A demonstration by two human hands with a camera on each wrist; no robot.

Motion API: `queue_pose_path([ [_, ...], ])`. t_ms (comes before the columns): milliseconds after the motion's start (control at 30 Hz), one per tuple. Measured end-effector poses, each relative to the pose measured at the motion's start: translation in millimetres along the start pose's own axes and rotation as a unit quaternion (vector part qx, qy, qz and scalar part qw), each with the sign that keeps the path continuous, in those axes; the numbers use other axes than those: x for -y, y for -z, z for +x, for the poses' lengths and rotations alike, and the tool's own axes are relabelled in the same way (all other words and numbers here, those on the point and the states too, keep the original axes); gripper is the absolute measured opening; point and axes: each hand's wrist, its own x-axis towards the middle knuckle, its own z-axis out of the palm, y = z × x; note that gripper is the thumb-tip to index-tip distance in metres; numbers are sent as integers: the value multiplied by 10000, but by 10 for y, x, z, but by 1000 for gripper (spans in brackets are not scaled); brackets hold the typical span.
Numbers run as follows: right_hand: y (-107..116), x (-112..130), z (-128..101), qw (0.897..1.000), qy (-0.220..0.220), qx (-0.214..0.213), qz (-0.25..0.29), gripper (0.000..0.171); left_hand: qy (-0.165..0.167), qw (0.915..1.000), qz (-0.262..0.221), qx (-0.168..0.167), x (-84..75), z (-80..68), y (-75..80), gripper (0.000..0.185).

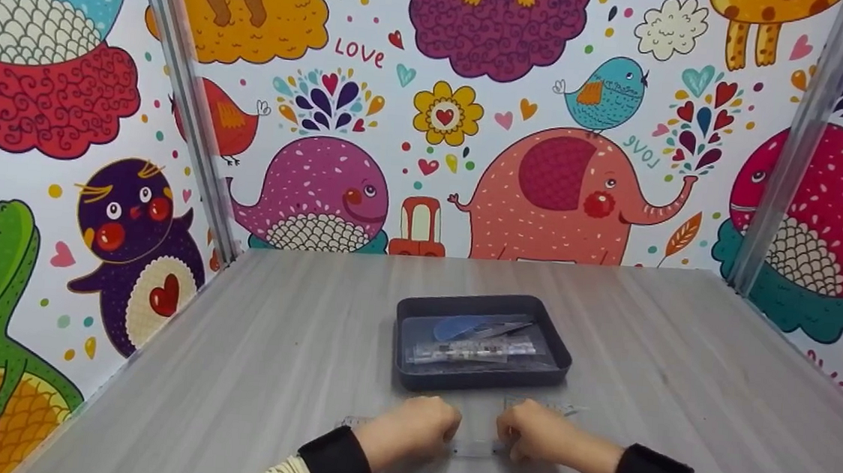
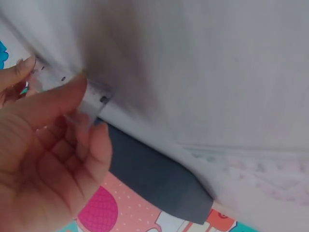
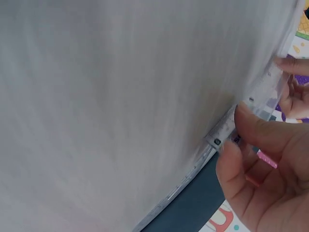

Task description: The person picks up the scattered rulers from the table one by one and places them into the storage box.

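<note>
1. Left hand (image 1: 412, 425): curled, thumb and fingers pinching one end of a small clear plastic strip (image 1: 476, 447) with printed marks along its edge; it sits low over the near edge of the grey wood-grain table (image 1: 269, 360). The left wrist view shows the thumb (image 2: 58, 99) pressed on the strip's end.
2. Right hand (image 1: 538, 432): likewise curled, pinching the opposite end of the strip. The right wrist view shows the thumb (image 3: 256, 128) on the corner beside a small dark mark.
3. Clear plastic strip: held between both hands just above or on the table, in front of the tray; thin, flat, glossy, see-through, seemingly flexible. Whether it is a ruler or a sealed sleeve cannot be told.
4. Step in hand, as a judgement: both hands have the strip secured at its ends, as if for pulling apart, flexing or lining up. The next move would call for even force at both ends and a firm pinch, since the smooth plastic could slip.
5. Dark grey rectangular plastic tray (image 1: 556, 356): shallow, rounded corners, matt, standing just beyond the hands. It holds clear plastic packets (image 1: 473, 349), a blue rounded piece (image 1: 456, 327) and a slim dark tool; details are too small to read.
6. More clear film (image 1: 540, 405) lies flat between the tray and the right hand.
7. Black cuffs (image 1: 337, 463) over cream sleeves cover both wrists.
8. Cartoon animal wall panels (image 1: 553, 194) with metal corner posts (image 1: 191, 98) enclose the table.
</note>
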Motion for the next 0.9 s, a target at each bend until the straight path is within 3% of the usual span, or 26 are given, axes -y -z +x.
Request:
queue_pose_path([
  [200,-16,-38,6,9998,53,-12,188,21,22,9998,-80,194,-6,-7,18,23],
  [400,96,-64,-16,9990,45,-74,438,17,75,9993,-363,23,50,-11,28,26],
  [500,218,-77,-27,9977,119,-372,563,22,168,9981,-489,-331,88,3,86,26],
  [600,336,-119,-34,9940,172,-946,520,23,270,9941,-529,-909,132,49,154,23],
  [733,445,-217,21,9861,-3,-1638,274,12,409,9834,-718,-1615,213,141,213,22],
  [900,453,-441,235,9756,-261,-2182,5,8,735,9685,-1139,-2089,353,341,221,29],
])
